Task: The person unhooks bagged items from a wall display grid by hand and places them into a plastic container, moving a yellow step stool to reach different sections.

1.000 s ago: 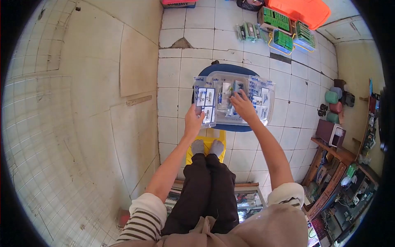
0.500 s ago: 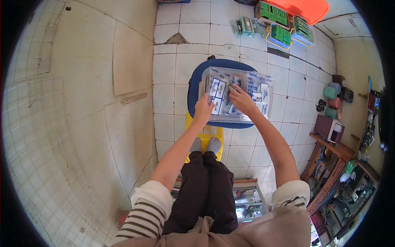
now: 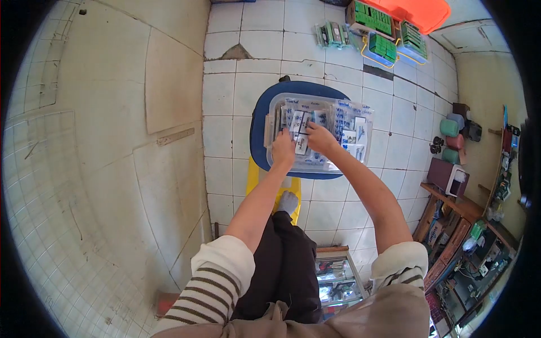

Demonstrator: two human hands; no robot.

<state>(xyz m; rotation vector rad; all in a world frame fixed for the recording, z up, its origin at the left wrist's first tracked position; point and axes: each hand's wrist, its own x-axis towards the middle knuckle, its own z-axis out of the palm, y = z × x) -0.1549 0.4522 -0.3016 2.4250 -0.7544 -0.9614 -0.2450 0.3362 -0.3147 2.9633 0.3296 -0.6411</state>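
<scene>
Two hands at work over the clear box (image 3: 307, 167), and one labelled packet (image 3: 301, 147) sits right between them! It's in the box, flat side up, its long axis running away from the body, the far end leaning slightly toward the right-hand side. Left hand (image 3: 283, 151) is on the packet's left edge, fingers looking pinched there. Right hand (image 3: 322, 138) comes in from the other side, bent fingertips at the packet's upper right; whether they grip or merely touch, I cannot tell. So the hands are apart, just the packet's width between them, the left lower along its length. Past the right hand, a second packet (image 3: 352, 130) covered in blue writing lies in the box. Beneath it all, the blue seat (image 3: 258, 135) shows left of the left hand.
</scene>
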